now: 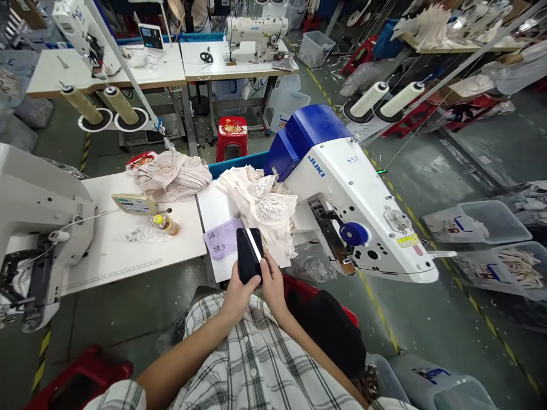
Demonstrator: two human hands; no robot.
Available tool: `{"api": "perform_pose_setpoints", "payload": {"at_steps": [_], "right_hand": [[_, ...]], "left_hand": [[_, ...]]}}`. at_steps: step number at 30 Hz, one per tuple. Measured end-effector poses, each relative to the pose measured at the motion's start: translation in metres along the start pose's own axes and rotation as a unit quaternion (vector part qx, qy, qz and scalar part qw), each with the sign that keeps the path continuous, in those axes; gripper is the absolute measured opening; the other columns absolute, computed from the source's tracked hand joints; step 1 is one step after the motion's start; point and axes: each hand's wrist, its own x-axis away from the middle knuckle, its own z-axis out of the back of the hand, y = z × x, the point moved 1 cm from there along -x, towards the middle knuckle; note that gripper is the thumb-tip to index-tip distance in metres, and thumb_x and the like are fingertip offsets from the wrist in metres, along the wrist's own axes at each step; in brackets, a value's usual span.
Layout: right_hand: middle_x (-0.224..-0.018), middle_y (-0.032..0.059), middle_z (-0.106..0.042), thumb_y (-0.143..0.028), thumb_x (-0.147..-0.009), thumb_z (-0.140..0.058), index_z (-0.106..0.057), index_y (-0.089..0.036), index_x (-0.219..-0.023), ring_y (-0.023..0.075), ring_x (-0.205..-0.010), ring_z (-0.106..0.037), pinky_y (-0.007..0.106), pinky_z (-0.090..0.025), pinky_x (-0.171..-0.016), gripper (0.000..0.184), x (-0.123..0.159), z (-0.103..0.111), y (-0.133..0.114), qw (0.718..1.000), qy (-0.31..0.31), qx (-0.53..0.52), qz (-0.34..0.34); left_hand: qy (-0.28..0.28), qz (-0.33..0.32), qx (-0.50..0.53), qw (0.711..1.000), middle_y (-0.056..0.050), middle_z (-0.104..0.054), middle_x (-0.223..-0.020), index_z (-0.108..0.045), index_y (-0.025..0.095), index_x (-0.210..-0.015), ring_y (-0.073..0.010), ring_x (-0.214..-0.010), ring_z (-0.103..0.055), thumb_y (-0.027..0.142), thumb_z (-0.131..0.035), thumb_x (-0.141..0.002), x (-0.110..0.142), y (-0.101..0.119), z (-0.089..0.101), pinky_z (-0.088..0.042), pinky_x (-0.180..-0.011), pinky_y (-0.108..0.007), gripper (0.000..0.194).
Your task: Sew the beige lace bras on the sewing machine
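Head camera: left hand (239,295) and right hand (272,280) clamp the smartphone (248,263) low, apparently to keep its screen (247,244) uncovered.

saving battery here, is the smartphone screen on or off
It looks off: the smartphone screen is black, apart from a pale streak resembling glare.

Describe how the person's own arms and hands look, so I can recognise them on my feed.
The left hand and right hand are bare, without gloves; I see no watch or bracelet. The forearms are uncovered too. The left sleeve is white with dark checked lines, matching the buttoned shirt.
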Motion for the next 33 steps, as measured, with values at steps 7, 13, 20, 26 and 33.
{"api": "perform_pose_setpoints", "payload": {"at_steps": [7,13,20,26,33], "right_hand": [[-0.149,0.0094,-0.05,-0.046,-0.1,-0.041,-0.048,-0.023,-0.146,0.0256,-0.139,-0.046,0.048,-0.036,-0.118,0.052,0.005,0.006,0.003,0.993,-0.017,0.025,0.112],[-0.15,0.0073,-0.05,-0.04,-0.102,-0.039,-0.044,-0.026,-0.148,0.0239,-0.14,-0.046,0.045,-0.038,-0.117,0.048,0.006,0.006,-0.007,0.983,-0.035,0.012,0.18],[-0.145,0.0069,-0.054,-0.036,-0.103,-0.039,-0.047,-0.027,-0.144,0.022,-0.136,-0.049,0.043,-0.041,-0.115,0.043,0.008,0.008,-0.018,0.983,-0.026,-0.029,0.179],[-0.147,0.0073,-0.052,-0.038,-0.102,-0.039,-0.046,-0.026,-0.145,0.0222,-0.138,-0.046,0.044,-0.038,-0.117,0.044,0.007,0.008,-0.02,0.984,-0.038,-0.041,0.167],[-0.145,0.0074,-0.053,-0.039,-0.102,-0.04,-0.048,-0.027,-0.143,0.0224,-0.137,-0.047,0.044,-0.038,-0.116,0.043,0.006,0.009,-0.026,0.987,-0.041,-0.066,0.144]], "left_hand": [[-0.113,0.068,0.022,0.991,-0.01,-0.059,-0.134,-0.045,0.028,-0.138,-0.0234,-0.101,-0.068,0.044,-0.061,-0.092,0.003,0.031,0.015,-0.065,-0.068,-0.036,0.052],[-0.134,0.077,0.062,0.986,-0.01,-0.062,-0.132,-0.036,0.029,-0.149,-0.0249,-0.108,-0.067,0.048,-0.047,-0.099,0.005,0.04,0.015,-0.064,-0.077,-0.04,0.054],[-0.124,0.083,0.078,0.986,-0.01,-0.062,-0.134,-0.039,0.027,-0.148,-0.026,-0.109,-0.067,0.048,-0.043,-0.1,0.01,0.042,0.009,-0.063,-0.078,-0.041,0.053],[-0.118,0.081,0.073,0.987,-0.009,-0.062,-0.134,-0.039,0.029,-0.148,-0.0254,-0.106,-0.067,0.05,-0.048,-0.098,0.009,0.045,0.008,-0.063,-0.076,-0.04,0.055],[-0.118,0.067,0.077,0.988,-0.007,-0.063,-0.134,-0.044,0.031,-0.146,-0.0249,-0.107,-0.067,0.054,-0.051,-0.095,0.012,0.051,-0.001,-0.064,-0.074,-0.037,0.056]]}}
